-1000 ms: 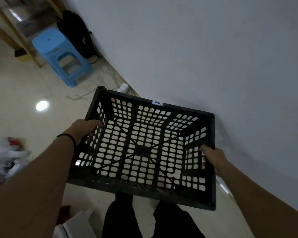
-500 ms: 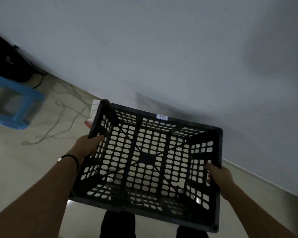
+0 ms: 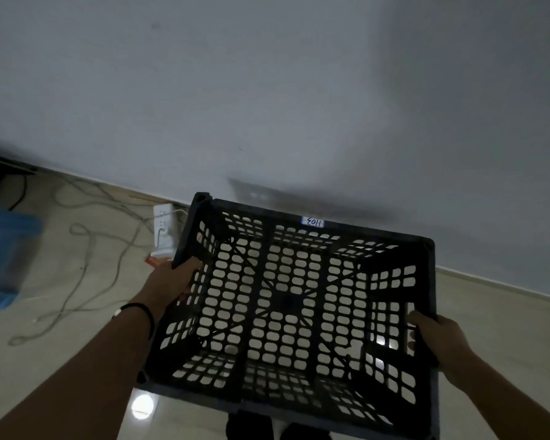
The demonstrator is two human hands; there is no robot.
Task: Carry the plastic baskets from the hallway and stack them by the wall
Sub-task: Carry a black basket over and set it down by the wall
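Observation:
I hold a black plastic basket with perforated walls and floor in front of me, open side up, above the pale tiled floor. A small white label sits on its far rim. My left hand grips the basket's left rim, a dark band on the wrist. My right hand grips the right wall near the rim. The basket's far edge is close to the white wall, whose base runs just beyond it. No other baskets are in view.
A white power strip lies on the floor by the wall, left of the basket, with loose cables trailing leftward. A blue plastic stool stands at the left edge. A dark object fills the far left corner.
I have turned right to face the wall squarely. The blue stool slid toward the left edge, and the basket moved closer to the base of the wall. Both hands kept their hold.

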